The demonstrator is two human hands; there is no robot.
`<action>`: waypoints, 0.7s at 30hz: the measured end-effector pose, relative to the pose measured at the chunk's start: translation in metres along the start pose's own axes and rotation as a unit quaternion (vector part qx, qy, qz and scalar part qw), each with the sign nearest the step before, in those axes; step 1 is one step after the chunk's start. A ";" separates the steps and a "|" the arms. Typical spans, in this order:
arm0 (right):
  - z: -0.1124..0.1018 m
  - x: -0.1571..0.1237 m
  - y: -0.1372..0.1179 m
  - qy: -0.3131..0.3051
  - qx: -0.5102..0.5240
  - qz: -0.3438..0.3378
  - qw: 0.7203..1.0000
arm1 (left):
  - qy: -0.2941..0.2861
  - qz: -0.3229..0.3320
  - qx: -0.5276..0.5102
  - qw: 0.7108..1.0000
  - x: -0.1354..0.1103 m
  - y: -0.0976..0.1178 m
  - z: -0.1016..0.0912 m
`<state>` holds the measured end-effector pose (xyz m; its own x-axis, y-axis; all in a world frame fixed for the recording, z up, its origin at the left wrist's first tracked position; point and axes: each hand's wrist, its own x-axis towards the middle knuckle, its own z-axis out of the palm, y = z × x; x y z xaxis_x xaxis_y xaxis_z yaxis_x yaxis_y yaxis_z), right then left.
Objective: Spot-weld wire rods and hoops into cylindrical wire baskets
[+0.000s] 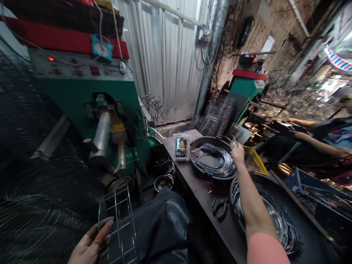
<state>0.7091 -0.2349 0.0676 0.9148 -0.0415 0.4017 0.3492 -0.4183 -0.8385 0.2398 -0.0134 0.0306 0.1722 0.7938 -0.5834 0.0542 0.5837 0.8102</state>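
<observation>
My left hand [92, 244] sits at the bottom left, fingers closed around the near end of a wire grid frame [118, 220] that reaches up toward the green welding machine [90, 95]. My right hand [238, 154] stretches out over the bench to a round black tray [210, 141] full of wire rings [217, 161]. Its fingers are curled at the tray's far right edge, among the wires; what they pinch is too small to make out. A second tray of wire rings [277, 216] lies under my right forearm.
A phone [181, 147] in a clear bag lies on the dark bench [198, 187]. Pliers [220, 207] rest near the bench's front. Stacked wire frames [217, 117] stand behind. Another person's arms [310, 137] work at the right. Small metal bowls [163, 181] sit below the machine.
</observation>
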 end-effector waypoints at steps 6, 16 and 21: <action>-0.047 -0.063 -0.093 -0.112 -0.080 -0.261 0.956 | 0.000 0.045 -0.030 0.999 0.007 0.006 -0.009; -0.023 -0.213 -0.144 -0.292 0.133 -0.252 0.913 | -0.085 0.039 -0.191 0.977 0.008 0.018 -0.016; 0.025 -0.271 -0.119 -0.400 0.201 -0.205 0.871 | -0.129 -0.024 -0.254 0.958 0.010 0.026 -0.030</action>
<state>0.4249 -0.1513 0.0496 0.4894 0.7485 0.4475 0.5758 0.1080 -0.8104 0.2138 0.0147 0.0444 0.4216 0.7343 -0.5321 -0.4072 0.6776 0.6124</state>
